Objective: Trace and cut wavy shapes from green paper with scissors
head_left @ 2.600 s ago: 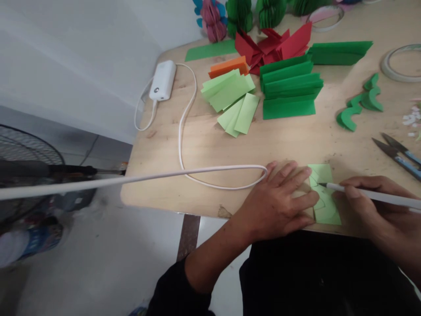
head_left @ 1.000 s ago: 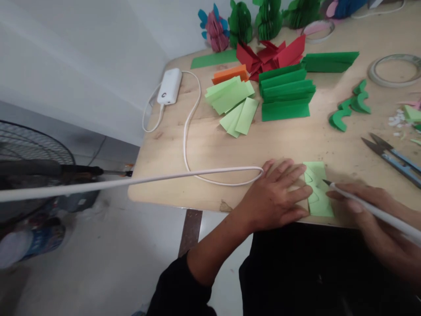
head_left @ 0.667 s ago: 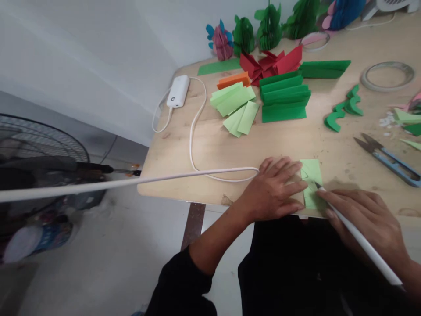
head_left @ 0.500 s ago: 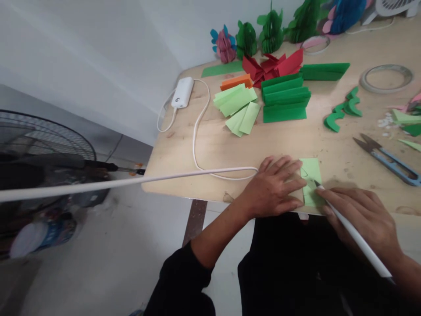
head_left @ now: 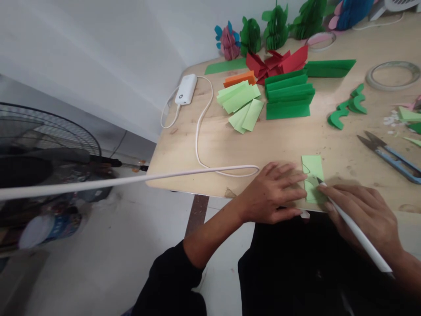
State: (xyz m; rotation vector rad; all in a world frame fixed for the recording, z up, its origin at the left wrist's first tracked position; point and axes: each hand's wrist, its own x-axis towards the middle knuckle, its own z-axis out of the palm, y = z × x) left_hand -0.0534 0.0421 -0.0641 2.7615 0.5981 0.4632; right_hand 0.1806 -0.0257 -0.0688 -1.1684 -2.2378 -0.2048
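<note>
A light green paper piece (head_left: pixel 313 164) lies near the table's front edge with a curved dark line drawn on it. My left hand (head_left: pixel 274 193) rests flat, fingers spread, its fingertips at the paper's left edge. In my right hand (head_left: pixel 365 210) is a white pencil (head_left: pixel 357 232), held in a writing grip with its dark tip on or just above the paper; actual contact is too small to tell. Thread snips (head_left: pixel 390 156) with blue handles lie to the right. Several green curved paper cutouts (head_left: pixel 348 107) sit beyond them.
Folded light green strips (head_left: pixel 241 98), dark green folded paper (head_left: pixel 289 98), red folded paper (head_left: pixel 276 63) and an orange strip (head_left: pixel 239 79) lie farther back. A tape roll (head_left: pixel 393 75) is at right. A white cable (head_left: pixel 131 181) crosses from a power bank (head_left: pixel 186 89). A fan (head_left: pixel 49 131) stands left.
The view has shifted slightly. My left hand has slid a little lower against the paper, its fingers more spread. The line on the paper looks longer and more curved, and the pencil stays near it.
</note>
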